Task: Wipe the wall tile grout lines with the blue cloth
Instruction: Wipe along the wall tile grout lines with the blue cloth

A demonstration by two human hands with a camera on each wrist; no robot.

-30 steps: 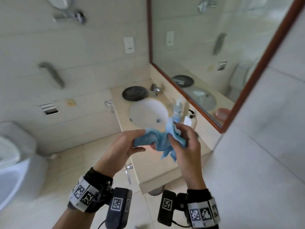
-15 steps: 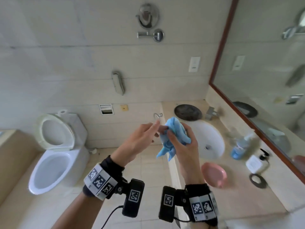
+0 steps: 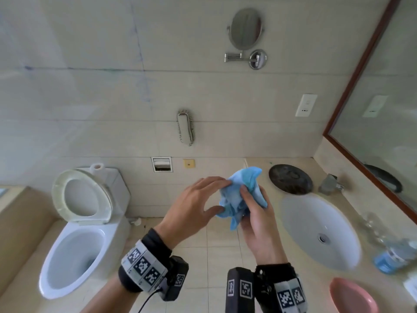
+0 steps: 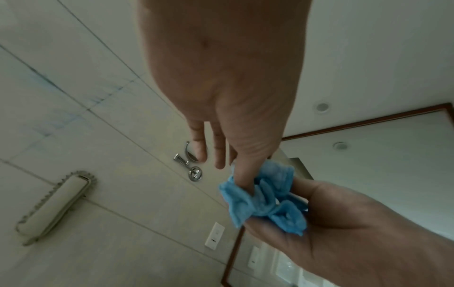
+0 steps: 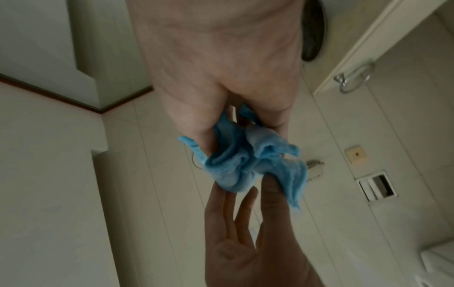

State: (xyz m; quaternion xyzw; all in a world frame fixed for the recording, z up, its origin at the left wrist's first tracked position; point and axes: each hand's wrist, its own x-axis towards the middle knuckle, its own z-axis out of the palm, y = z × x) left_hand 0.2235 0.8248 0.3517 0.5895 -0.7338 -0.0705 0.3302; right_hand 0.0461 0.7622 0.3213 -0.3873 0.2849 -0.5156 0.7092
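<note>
Right of the toilet (image 3: pixel 74 224), in the air before the sink (image 3: pixel 320 233), the left hand (image 3: pixel 191 208) pinches one edge of the blue cloth (image 3: pixel 242 195) with thumb and fingertips. The right hand (image 3: pixel 259 224) clenches the bunched rest. Soft, light and floppy, the cloth probably wipes grout best wadded firmly in one grip.

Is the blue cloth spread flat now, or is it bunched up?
Bunched up. The soft blue cloth is crumpled into folds inside the right hand, while the left hand's thumb and fingertips pinch its edge.
</note>
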